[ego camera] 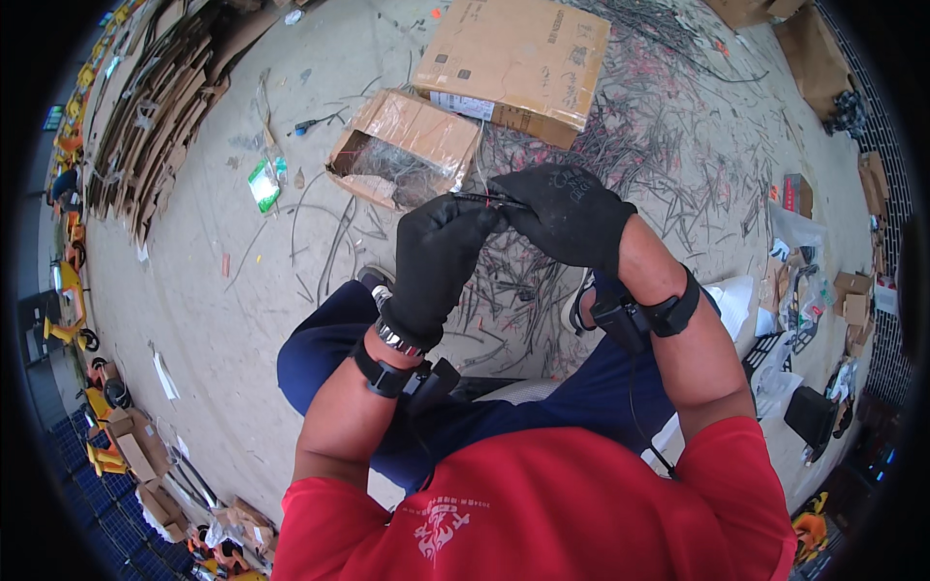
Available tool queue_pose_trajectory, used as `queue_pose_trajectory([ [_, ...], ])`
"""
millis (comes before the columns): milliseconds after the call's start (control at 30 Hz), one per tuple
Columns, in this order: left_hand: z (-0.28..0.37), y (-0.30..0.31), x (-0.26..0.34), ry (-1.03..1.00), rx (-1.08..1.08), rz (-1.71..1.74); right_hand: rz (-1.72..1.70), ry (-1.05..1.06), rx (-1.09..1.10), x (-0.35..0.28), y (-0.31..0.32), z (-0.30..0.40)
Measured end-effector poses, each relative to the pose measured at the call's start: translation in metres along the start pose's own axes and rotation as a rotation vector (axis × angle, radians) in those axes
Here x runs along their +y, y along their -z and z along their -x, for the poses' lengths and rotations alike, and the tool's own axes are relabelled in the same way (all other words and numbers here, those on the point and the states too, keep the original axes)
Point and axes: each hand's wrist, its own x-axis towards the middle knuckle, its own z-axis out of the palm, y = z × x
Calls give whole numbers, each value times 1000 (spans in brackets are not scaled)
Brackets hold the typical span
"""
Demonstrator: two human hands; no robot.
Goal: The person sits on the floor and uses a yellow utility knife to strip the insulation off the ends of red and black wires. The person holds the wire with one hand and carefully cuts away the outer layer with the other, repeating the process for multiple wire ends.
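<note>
My left hand (439,254), in a black work glove, pinches a thin dark cable (476,196) in front of me. Close against it, my right hand (567,214), gloved in black too, has its fingers closed around the cable's other part. A bit of red wire shows between the fingertips; whether a small tool is also held cannot be told. Just beyond the hands stands an opened cardboard box (436,138) with a tangle of thin clear and grey strands (407,171) in it. Cut pieces of black cable sheath (523,290) lie on the floor under the hands.
A larger taped carton (516,54) stands behind the open box. Flattened cardboard (160,94) is stacked at the upper left. Stripped black and red scraps (654,138) cover the concrete at the upper right. Plastic bags and small boxes (850,298) lie at the right.
</note>
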Motion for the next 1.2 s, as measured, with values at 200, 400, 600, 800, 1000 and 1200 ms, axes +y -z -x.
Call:
queue_pose_trajectory([
  [200, -2, 3, 0, -168, -22, -191, 48, 11, 31, -3, -1, -1],
  [400, -3, 3, -3, -233, -9, -243, 153, 7, 22, -5, -2, -4],
  [600, -4, 2, -4, -264, 37, -286, 218, -53, 17, -10, -4, -5],
  [800, 1, -2, 4, 96, 36, 48, 183, -43, 33, -12, 4, -6],
  [1000, 5, -4, 9, 330, 94, 342, 124, -4, 84, -10, 4, -4],
  [1200, 6, 2, 17, 294, 61, 362, 133, -21, 45, -13, 9, -6],
])
